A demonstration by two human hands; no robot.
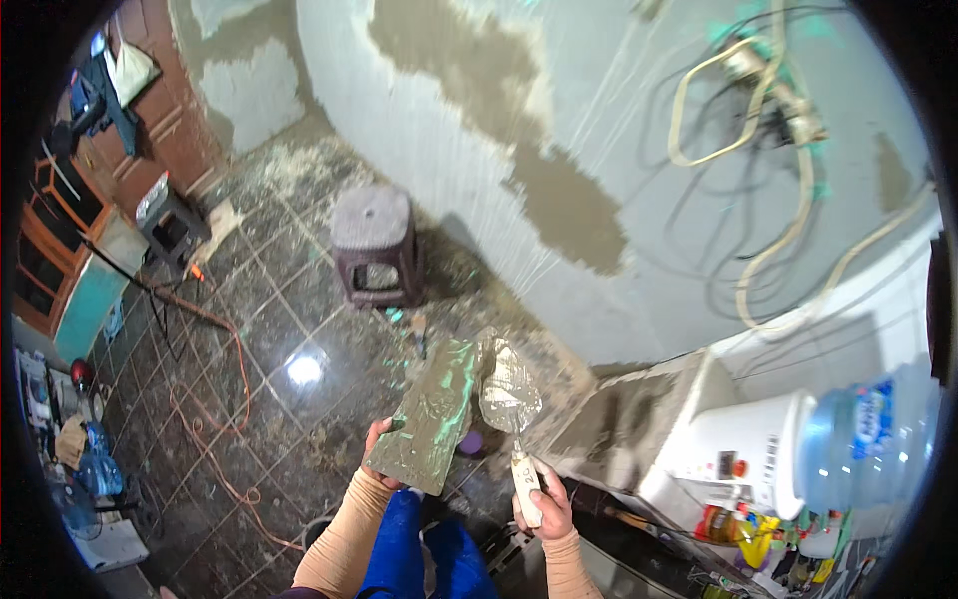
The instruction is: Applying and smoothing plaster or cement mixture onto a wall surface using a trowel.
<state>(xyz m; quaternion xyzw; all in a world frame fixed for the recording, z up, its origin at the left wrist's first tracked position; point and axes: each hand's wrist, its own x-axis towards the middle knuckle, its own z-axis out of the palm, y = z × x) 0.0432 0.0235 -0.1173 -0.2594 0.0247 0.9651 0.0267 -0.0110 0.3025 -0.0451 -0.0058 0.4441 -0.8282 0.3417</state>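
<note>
My left hand (378, 448) is closed on the lower left edge of a long, mortar-smeared plasterer's board (431, 414) with green streaks on its surface. Whatever grip lies under the board is hidden. In my right hand (549, 501) I hold the pale handle of a trowel (511, 392), its pointed blade aimed away from me. Grey wet-looking mortar coats part of the blade, which lies just right of the board's far end; whether they touch I cannot tell. Beyond them rises a grey wall (419, 120) with darker mortar patches (569, 205).
A plastic stool (374, 230) stands by the wall, a second stool (172, 222) near the door. An orange cable (215, 449) snakes over the dirty tiled floor (284, 399). On the right, a white water dispenser (743, 449) carries a blue bottle (858, 434); wires (758, 110) hang above.
</note>
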